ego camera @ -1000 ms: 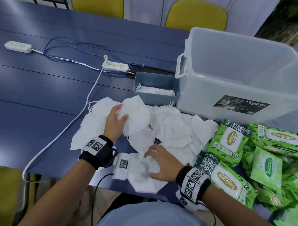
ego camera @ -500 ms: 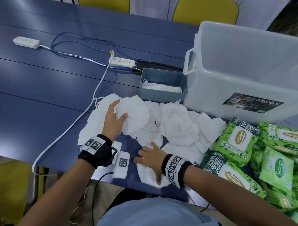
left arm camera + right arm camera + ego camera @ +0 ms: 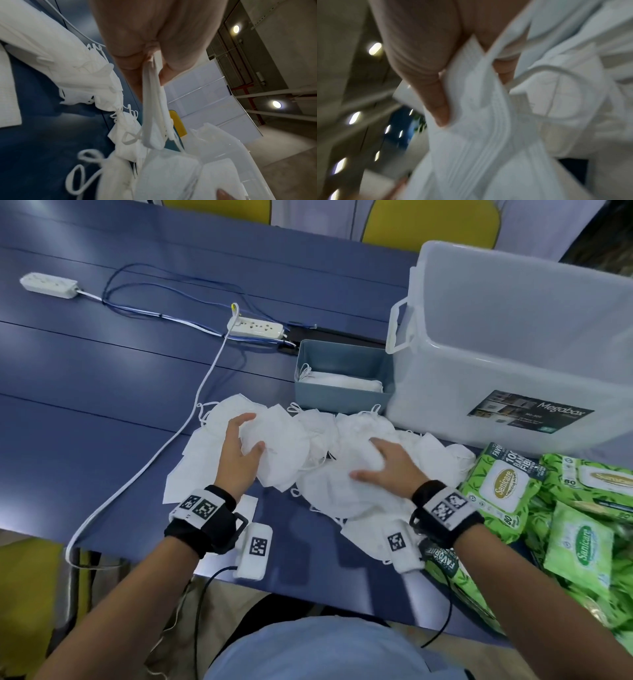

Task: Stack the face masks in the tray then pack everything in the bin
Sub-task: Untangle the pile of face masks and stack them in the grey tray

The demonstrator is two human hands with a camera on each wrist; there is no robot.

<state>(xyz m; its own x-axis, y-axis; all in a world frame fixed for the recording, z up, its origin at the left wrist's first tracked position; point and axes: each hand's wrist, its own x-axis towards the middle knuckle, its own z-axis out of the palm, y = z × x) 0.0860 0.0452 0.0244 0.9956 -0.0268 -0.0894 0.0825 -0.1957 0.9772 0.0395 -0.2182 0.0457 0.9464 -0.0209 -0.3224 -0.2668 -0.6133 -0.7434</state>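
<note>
Loose white face masks (image 3: pixel 363 484) lie piled on the blue table in front of a blue-grey tray (image 3: pixel 342 402), which holds a flat stack of masks (image 3: pixel 342 381). My left hand (image 3: pixel 251 433) grips a small bundle of masks (image 3: pixel 277 450) at the pile's left side; in the left wrist view thumb and fingers (image 3: pixel 130 63) pinch their edges (image 3: pixel 154 115). My right hand (image 3: pixel 364 458) lies on the middle of the pile, and the right wrist view shows its thumb (image 3: pixel 436 102) and fingers pinching several masks (image 3: pixel 479 135). The clear bin (image 3: pixel 513 354) stands right of the tray.
Green wet-wipe packs (image 3: pixel 503 487) crowd the right front of the table. Two power strips (image 3: pixel 255 327) (image 3: pixel 48 284) and a white cable (image 3: pixel 191 419) lie to the left and behind. Yellow chairs (image 3: pixel 428 220) stand at the far side.
My right hand has moved from the near table edge forward and to the right onto the middle of the pile. My left hand keeps its bundle in about the same place.
</note>
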